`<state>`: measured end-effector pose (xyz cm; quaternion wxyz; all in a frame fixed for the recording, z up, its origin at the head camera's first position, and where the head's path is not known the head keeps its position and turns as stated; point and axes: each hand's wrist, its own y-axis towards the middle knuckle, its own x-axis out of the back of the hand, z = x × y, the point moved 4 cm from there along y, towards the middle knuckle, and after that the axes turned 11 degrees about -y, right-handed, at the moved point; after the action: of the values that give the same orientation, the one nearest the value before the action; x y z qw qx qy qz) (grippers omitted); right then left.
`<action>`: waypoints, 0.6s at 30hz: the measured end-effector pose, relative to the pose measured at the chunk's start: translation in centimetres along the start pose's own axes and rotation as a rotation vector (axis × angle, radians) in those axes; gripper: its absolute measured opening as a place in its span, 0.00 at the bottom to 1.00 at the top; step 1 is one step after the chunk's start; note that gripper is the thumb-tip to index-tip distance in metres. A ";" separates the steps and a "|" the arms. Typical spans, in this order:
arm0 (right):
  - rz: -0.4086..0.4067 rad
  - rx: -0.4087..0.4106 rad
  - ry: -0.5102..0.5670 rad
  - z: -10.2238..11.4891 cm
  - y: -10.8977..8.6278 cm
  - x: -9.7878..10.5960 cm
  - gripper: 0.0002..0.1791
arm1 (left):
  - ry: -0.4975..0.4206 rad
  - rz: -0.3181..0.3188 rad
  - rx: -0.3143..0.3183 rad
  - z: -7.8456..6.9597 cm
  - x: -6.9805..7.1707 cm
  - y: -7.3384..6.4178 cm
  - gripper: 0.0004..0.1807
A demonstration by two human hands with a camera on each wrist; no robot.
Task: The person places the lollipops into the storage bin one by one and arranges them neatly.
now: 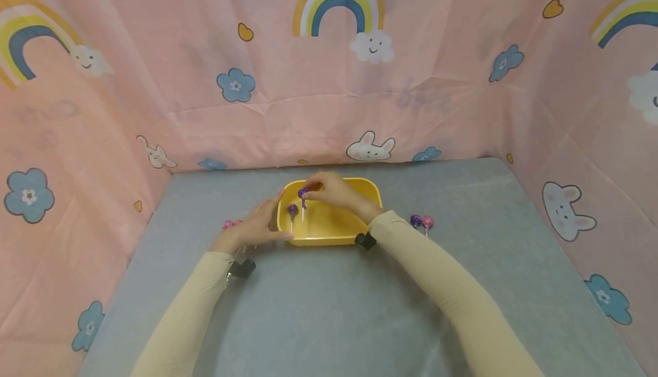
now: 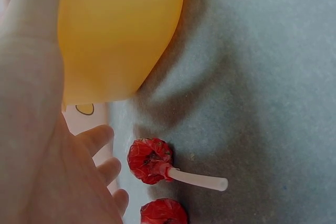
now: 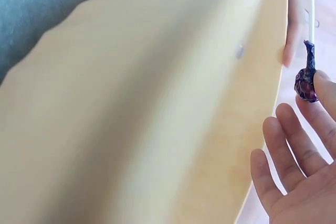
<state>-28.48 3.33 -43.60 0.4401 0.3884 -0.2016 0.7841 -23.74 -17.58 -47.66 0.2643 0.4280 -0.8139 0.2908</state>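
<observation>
My right hand pinches a purple-wrapped lollipop by its round head between thumb and index finger, over the yellow basin. Its white stick points down in the head view, while the other fingers spread apart from it. A second purple lollipop is inside the basin near the left wall. At the basin's left end my left hand rests against the side, fingers extended and thumb by the front corner. Beneath and beside that hand, red-pink lollipops lie on the table, partly hidden by it in the head view.
Right of the basin, a purple lollipop and a pink lollipop lie side by side, partly behind my right sleeve. The grey tabletop is enclosed by a pink printed curtain at the back and both sides.
</observation>
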 end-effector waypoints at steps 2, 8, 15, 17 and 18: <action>0.000 0.001 0.000 0.0 0.0 -0.3 0.11 | 0.003 -0.003 -0.005 0.0 0.0 0.0 0.64; -0.023 0.018 -0.028 -0.1 0.1 -1.1 0.11 | 0.010 -0.006 -0.013 0.2 0.0 0.1 0.64; -0.042 -0.028 -0.022 -0.4 0.2 -1.9 0.12 | 0.013 -0.008 -0.014 0.2 -0.1 0.2 0.64; -0.047 -0.045 -0.022 -0.5 0.2 -2.1 0.12 | 0.019 -0.009 -0.013 0.2 -0.1 0.2 0.64; -0.050 -0.054 -0.021 -0.6 0.2 -2.3 0.12 | 0.019 -0.010 -0.012 0.3 -0.1 0.2 0.64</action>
<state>-28.18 2.40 -45.72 0.4678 0.3897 -0.2174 0.7629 -23.93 -17.60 -47.97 0.2761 0.4278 -0.8109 0.2885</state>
